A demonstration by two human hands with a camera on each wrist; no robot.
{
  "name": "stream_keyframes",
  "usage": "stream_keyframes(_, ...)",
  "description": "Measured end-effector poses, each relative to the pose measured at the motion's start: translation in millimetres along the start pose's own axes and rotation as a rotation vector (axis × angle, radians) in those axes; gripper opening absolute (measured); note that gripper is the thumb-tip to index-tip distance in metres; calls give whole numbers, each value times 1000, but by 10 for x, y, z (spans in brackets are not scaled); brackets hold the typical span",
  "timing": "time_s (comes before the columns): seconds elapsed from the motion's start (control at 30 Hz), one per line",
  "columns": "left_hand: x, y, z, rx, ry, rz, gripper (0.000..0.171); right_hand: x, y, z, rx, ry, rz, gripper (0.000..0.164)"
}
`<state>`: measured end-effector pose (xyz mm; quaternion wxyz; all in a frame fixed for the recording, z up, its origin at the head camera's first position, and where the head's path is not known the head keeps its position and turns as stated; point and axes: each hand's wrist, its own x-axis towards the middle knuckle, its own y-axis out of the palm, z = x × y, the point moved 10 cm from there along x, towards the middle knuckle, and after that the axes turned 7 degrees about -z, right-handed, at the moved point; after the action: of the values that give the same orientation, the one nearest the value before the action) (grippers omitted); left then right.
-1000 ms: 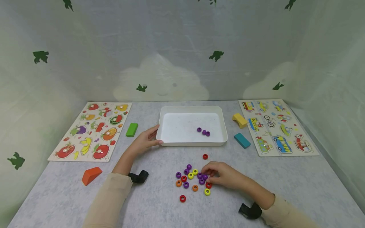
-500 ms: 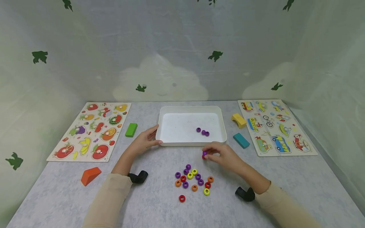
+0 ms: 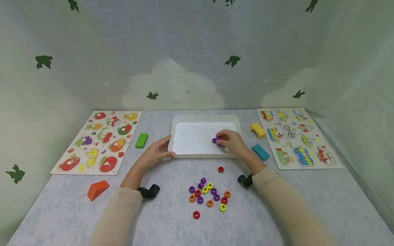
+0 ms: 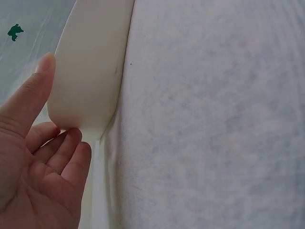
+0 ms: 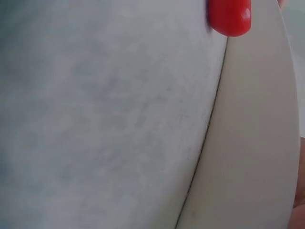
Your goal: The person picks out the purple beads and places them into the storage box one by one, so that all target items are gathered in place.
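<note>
A white tray point(image 3: 197, 156) lies on the table. My left hand point(image 3: 155, 152) holds its near left corner; in the left wrist view the thumb point(image 4: 35, 90) lies along one wall and the curled fingers touch the end. Over the tray's right part, my right hand point(image 3: 232, 142) pinches a purple bead point(image 3: 217, 138). Another purple bead point(image 3: 213, 140) lies on the tray floor beside it, and others there are partly hidden by the fingers. In front of the tray lie several loose beads point(image 3: 205, 190), purple, yellow, red and orange.
A red bead point(image 3: 220, 169) sits just before the tray. Fruit puzzle board point(image 3: 98, 141) at left, vehicle puzzle board point(image 3: 297, 136) at right. Around them are a green block point(image 3: 142, 140), an orange block point(image 3: 97, 190), a yellow arch block point(image 3: 258, 130) and a teal block point(image 3: 260, 152).
My right hand has picked a purple bead from the loose group and carried it forward, past the red bead, into the space over the tray. My left hand stays at the tray corner.
</note>
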<state>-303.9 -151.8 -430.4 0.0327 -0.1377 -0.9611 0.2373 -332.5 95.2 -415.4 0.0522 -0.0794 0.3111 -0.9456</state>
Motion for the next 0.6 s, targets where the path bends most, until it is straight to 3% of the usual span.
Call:
stream_keyframes(0.13,-1,-7,-2,1,3,0,83,69,111,-109,-94,61,56,14)
stream_keyframes(0.23,-6,-13,-2,3,0,-1,83,78,152,-104,-142,52,86,14)
stream_keyframes(0.4,-9,-13,20,-13,-23,-5,83,48,148,-73,-133,48,91,22)
stream_keyframes(0.6,-11,-8,16,-17,-28,-6,82,-162,26,172,-60,-115,75,38)
